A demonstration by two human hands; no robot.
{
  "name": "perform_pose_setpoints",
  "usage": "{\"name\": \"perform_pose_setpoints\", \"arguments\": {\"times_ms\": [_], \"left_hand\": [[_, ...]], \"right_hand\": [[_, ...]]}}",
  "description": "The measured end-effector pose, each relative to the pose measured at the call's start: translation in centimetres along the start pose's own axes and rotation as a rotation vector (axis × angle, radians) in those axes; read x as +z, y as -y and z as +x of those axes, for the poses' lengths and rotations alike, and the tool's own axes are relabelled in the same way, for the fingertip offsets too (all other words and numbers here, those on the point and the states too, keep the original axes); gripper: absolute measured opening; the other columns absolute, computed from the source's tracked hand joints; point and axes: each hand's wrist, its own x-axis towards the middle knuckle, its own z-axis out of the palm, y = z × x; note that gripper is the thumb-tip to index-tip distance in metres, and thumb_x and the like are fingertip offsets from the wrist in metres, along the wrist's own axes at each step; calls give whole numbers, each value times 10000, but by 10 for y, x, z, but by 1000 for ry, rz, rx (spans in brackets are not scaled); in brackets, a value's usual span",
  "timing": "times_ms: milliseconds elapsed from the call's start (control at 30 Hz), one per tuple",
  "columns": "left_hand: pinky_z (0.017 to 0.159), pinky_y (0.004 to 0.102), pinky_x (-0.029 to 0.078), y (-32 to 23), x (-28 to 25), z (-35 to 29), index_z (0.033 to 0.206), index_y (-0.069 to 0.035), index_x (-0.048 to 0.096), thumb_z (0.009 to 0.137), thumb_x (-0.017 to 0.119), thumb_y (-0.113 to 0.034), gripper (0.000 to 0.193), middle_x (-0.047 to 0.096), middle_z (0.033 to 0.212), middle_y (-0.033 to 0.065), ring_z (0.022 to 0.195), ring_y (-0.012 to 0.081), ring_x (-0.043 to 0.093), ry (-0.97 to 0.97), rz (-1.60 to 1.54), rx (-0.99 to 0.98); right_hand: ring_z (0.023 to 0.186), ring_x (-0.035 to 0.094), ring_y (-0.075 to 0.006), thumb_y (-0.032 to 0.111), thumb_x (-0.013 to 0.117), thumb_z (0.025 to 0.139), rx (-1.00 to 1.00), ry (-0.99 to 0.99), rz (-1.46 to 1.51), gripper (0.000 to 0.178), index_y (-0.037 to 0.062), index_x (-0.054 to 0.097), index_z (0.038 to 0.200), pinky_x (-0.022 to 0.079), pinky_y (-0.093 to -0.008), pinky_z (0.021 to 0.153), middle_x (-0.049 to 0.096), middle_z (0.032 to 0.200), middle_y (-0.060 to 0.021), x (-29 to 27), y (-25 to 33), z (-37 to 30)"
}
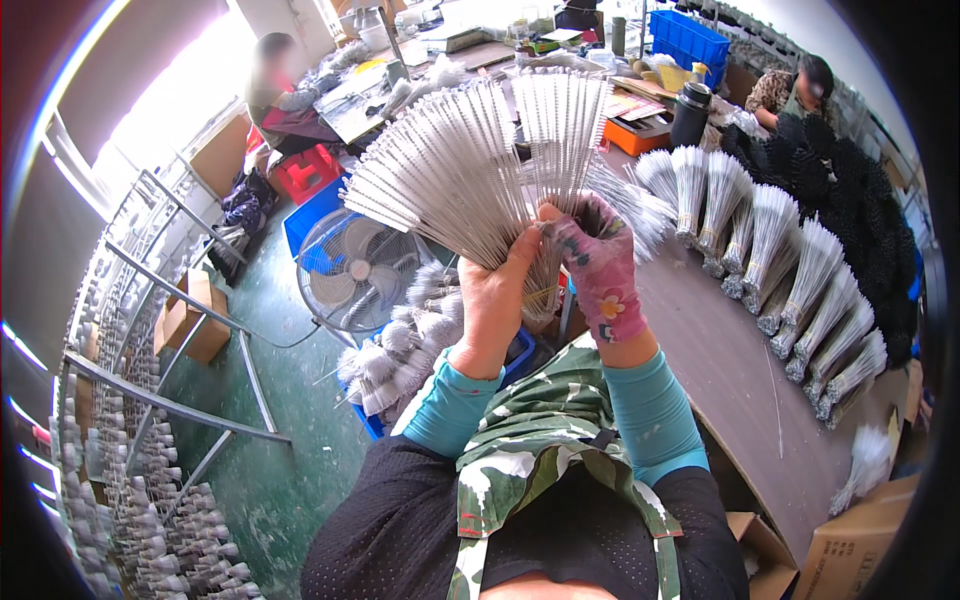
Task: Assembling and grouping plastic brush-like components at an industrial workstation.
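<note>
Both my hands are raised in front of my chest, closed around a fanned-out bundle of thin wire brushes [440, 165] with whitish bristles. My left hand [495, 300], bare, grips the stems low on the left, its thumb pressed against them. In a pink flowered glove with bare fingertips, my right hand [603, 265] holds the right side, where a narrower group of the brushes [562, 125] stands upright, split from the wide fan by a gap. The stem ends gather below my hands. My right fingers are partly hidden behind the stems.
On the brown table [735, 400] to my right stand several tied brush bundles [775, 225], with a black bristly heap [850, 200] behind. A floor fan [355, 270] and a blue crate [375, 425] of bundles are at left. Metal frames [180, 395] stand farther left. Two people sit farther back.
</note>
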Motion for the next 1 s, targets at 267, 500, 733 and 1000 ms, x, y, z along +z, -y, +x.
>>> {"name": "perform_pose_setpoints", "arguments": {"times_ms": [267,500,733,1000], "left_hand": [[630,221,478,2,-3,1,945,-9,624,847,656,-75,123,646,836,35,715,96,594,-81,-50,-51],[643,231,503,4,-6,2,952,7,615,860,644,-93,138,653,847,57,721,110,610,-30,-84,-53],[639,234,510,6,-9,2,957,8,615,877,620,-91,128,659,864,65,730,113,617,40,-155,-45],[688,227,487,-1,-8,6,1034,4,627,888,603,-93,177,655,942,46,788,92,595,137,-12,-29]], "right_hand": [[660,592,-71,78,682,819,87,-120,131,105,18,640,895,468,-192,571,644,783,-17,4,-1,-1],[675,572,-59,100,681,825,4,-121,22,113,16,641,889,454,-200,598,641,777,-13,2,-5,0],[683,574,-65,94,685,816,-11,-129,-8,104,16,645,871,456,-205,611,641,782,-15,2,1,-5],[696,575,-58,89,701,801,7,26,-28,152,2,652,915,467,-204,630,649,798,-17,-2,8,2]]}}
